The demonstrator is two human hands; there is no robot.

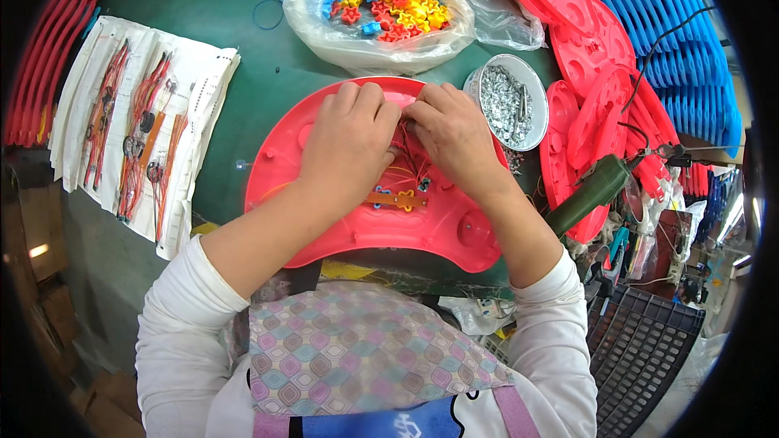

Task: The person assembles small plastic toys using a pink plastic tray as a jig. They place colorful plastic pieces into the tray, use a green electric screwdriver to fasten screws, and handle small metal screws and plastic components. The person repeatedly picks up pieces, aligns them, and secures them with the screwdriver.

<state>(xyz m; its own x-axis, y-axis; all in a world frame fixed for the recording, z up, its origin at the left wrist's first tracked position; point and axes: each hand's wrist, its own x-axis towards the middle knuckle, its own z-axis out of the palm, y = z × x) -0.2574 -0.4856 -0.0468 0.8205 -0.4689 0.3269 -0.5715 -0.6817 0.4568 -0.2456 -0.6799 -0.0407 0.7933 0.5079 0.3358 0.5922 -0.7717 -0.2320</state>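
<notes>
A curved red plastic shell (272,191) lies hollow side up on the green table before me. Over its upper middle both hands come together. My left hand (349,138) has its fingers curled down into the shell; what they hold is hidden. The fingertips of my right hand (450,134) are pinched close beside it, and thin dark and red wires (415,161) run down from between the hands. Lower in the shell lies a narrow brown circuit strip (393,199), with small yellow and blue star-shaped pieces around it.
A clear bag (316,36) of star-shaped pieces sits beyond the shell. Right of it stands a white tub (538,109) of small metal parts. A green-handled power screwdriver (591,193) hangs near my right forearm. Wired components lie on paper sheets (207,81) at left. Red shells (604,36) and blue ones (690,57) are stacked right.
</notes>
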